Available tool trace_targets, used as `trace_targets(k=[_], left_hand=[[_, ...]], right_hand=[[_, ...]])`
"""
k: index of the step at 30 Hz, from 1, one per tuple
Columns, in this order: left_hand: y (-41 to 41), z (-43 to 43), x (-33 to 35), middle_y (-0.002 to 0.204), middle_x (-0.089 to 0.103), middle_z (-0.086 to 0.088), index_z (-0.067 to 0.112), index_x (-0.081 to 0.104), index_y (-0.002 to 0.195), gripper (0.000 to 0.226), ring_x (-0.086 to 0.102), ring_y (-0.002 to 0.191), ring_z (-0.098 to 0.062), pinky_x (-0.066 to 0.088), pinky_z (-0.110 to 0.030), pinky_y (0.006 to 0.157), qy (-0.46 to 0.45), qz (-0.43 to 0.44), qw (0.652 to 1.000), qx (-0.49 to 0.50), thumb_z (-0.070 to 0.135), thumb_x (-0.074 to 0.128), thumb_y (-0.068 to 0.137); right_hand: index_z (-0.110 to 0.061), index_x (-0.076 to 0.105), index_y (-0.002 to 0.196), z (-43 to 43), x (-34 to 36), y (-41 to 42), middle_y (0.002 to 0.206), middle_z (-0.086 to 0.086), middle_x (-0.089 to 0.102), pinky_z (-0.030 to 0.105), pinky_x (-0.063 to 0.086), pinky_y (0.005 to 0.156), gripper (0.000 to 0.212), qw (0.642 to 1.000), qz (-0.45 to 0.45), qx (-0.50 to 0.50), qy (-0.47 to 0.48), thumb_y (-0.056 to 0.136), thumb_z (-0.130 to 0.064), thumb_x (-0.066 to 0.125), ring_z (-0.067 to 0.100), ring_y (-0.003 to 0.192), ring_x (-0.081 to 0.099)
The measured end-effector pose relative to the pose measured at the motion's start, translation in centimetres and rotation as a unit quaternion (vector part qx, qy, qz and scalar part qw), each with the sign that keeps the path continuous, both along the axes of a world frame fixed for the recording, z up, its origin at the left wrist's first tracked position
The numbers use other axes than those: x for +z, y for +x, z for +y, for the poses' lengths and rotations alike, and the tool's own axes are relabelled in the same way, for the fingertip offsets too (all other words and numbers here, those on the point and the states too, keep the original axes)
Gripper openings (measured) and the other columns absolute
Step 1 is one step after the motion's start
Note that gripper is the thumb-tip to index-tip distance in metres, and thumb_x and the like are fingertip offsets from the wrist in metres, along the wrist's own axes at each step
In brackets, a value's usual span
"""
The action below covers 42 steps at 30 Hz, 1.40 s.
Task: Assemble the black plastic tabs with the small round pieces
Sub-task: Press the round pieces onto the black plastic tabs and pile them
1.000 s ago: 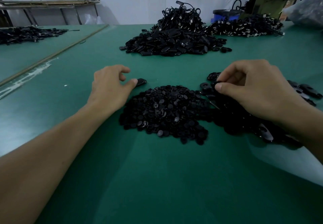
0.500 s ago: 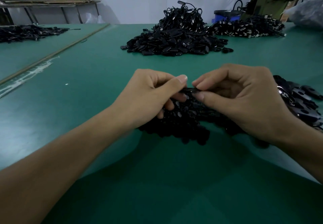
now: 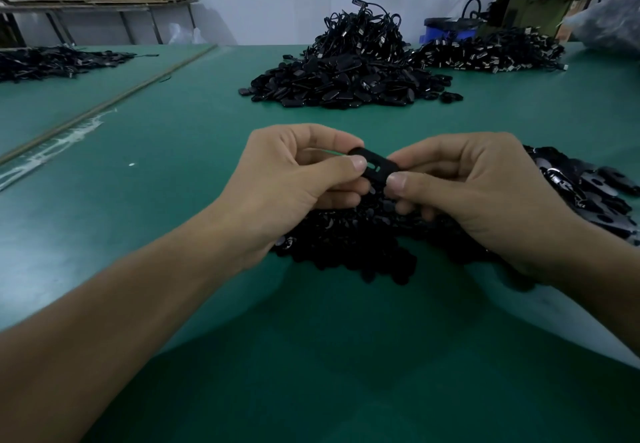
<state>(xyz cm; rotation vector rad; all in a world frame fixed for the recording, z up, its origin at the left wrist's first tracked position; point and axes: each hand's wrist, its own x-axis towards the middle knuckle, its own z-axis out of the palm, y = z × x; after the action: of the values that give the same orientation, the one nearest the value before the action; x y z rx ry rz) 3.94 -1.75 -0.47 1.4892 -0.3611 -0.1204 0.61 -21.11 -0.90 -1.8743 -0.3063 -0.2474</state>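
At the far left of the green table (image 3: pixel 166 207), beyond a long seam, one flat heap of black parts (image 3: pixel 52 62) is lying. Toward the middle, the left hand (image 3: pixel 294 183) is pinching one end of a single black plastic tab (image 3: pixel 375 165) between thumb and forefinger, its other fingers curling underneath. Well behind it, one tall heap of black tabs and cords (image 3: pixel 346 79) is sitting. Under both hands, one heap of small round pieces (image 3: pixel 356 252) is lying on the table, and the tab, showing one slot in its face, is hanging just above it, between the two hands. Whether a round piece is sitting in the tab cannot be told. The right hand (image 3: pixel 485 193) is pinching the tab's other end, thumb and forefinger closing on it. Far behind, one more heap of corded parts (image 3: pixel 491 53) is lying near one blue bin (image 3: pixel 446 29). At the right edge, touching the round pieces, one heap of larger black tabs (image 3: pixel 595 193) is spreading out, making five heaps altogether
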Motion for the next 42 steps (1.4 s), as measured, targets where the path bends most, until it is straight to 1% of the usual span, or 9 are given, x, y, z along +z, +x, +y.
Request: trace_targets(k=[6,16,21,24,27,31,34,39,42], left_hand=[[-0.1,-0.1,-0.2,0.068,0.073,-0.005,0.009,0.07,0.08,0.008,0.072,0.065,-0.013,0.057,-0.02,0.06,0.047,-0.036,0.998,0.013,0.005,0.073,0.087],[0.1,-0.2,-0.4,0.071,0.073,-0.001,0.013,0.072,0.09,0.01,0.068,0.066,-0.009,0.055,-0.018,0.063,0.0,-0.053,0.999,0.002,0.008,0.076,0.083],[-0.1,-0.3,-0.7,0.081,0.077,-0.005,0.015,0.065,0.107,0.044,0.072,0.071,-0.013,0.061,-0.025,0.073,0.027,-0.042,0.998,-0.036,0.022,0.08,0.066],[0.1,-0.2,-0.6,0.076,0.076,-0.004,0.016,0.065,0.108,0.034,0.073,0.07,-0.014,0.06,-0.024,0.066,0.029,-0.056,0.998,-0.013,0.004,0.078,0.079],[0.4,0.1,-0.5,0.074,0.073,-0.003,0.017,0.066,0.114,0.034,0.075,0.073,-0.018,0.059,-0.023,0.066,0.008,-0.063,0.998,0.01,-0.005,0.07,0.087],[0.7,0.4,-0.5,0.072,0.068,0.005,0.021,0.063,0.127,0.043,0.073,0.074,-0.016,0.059,-0.025,0.07,0.022,-0.084,0.996,0.027,-0.005,0.063,0.093],[1.1,0.7,-0.6,0.071,0.071,0.006,0.024,0.059,0.129,0.043,0.069,0.074,-0.016,0.059,-0.028,0.073,0.056,-0.096,0.993,0.034,-0.001,0.064,0.094],[1.3,0.8,-0.8,0.074,0.074,0.001,0.022,0.064,0.108,0.024,0.069,0.074,-0.019,0.058,-0.027,0.071,0.065,-0.088,0.993,0.05,0.003,0.067,0.093],[1.4,0.8,-0.8,0.073,0.073,0.002,0.022,0.068,0.1,0.02,0.07,0.073,-0.018,0.061,-0.031,0.075,0.066,-0.095,0.992,0.05,0.004,0.067,0.093]], right_hand=[[-0.02,0.078,0.083,0.0,-0.1,0.1,0.07,0.003,0.072,0.015,0.049,0.054,0.013,1.0,0.007,-0.024,0.016,0.088,-0.01,0.071,0.005,0.059,0.061],[-0.01,0.071,0.088,0.6,0.2,-0.4,0.074,0.008,0.075,0.017,0.051,0.054,0.005,0.995,0.053,0.006,0.084,0.086,-0.005,0.071,0.012,0.061,0.067],[-0.008,0.061,0.095,1.0,0.3,-0.7,0.074,0.011,0.075,0.021,0.058,0.06,0.015,0.99,0.062,0.035,0.12,0.085,-0.001,0.069,0.017,0.064,0.072],[-0.013,0.067,0.09,0.9,0.3,-0.7,0.076,0.003,0.077,0.021,0.058,0.064,0.012,1.0,0.008,0.006,0.007,0.09,-0.001,0.067,0.014,0.068,0.074],[-0.028,0.072,0.084,0.0,0.5,-0.5,0.074,-0.015,0.073,0.011,0.052,0.064,0.015,0.978,-0.079,-0.077,-0.176,0.087,-0.014,0.071,0.002,0.065,0.069],[-0.03,0.074,0.082,-1.2,0.9,-0.2,0.073,-0.024,0.069,0.002,0.042,0.061,0.008,0.949,-0.067,-0.059,-0.301,0.08,-0.023,0.075,-0.008,0.067,0.063],[-0.031,0.075,0.086,-1.4,0.9,-0.2,0.068,-0.022,0.068,0.001,0.041,0.066,0.008,0.931,-0.052,-0.023,-0.361,0.08,-0.026,0.074,-0.012,0.075,0.061],[-0.028,0.076,0.095,-1.0,0.7,-0.1,0.082,-0.022,0.062,0.002,0.04,0.078,0.027,0.907,-0.068,-0.002,-0.416,0.077,-0.043,0.063,-0.015,0.093,0.052],[-0.026,0.077,0.09,-1.3,0.7,-0.1,0.077,-0.021,0.062,0.004,0.041,0.077,0.024,0.902,-0.064,-0.003,-0.427,0.079,-0.041,0.062,-0.014,0.09,0.054]])
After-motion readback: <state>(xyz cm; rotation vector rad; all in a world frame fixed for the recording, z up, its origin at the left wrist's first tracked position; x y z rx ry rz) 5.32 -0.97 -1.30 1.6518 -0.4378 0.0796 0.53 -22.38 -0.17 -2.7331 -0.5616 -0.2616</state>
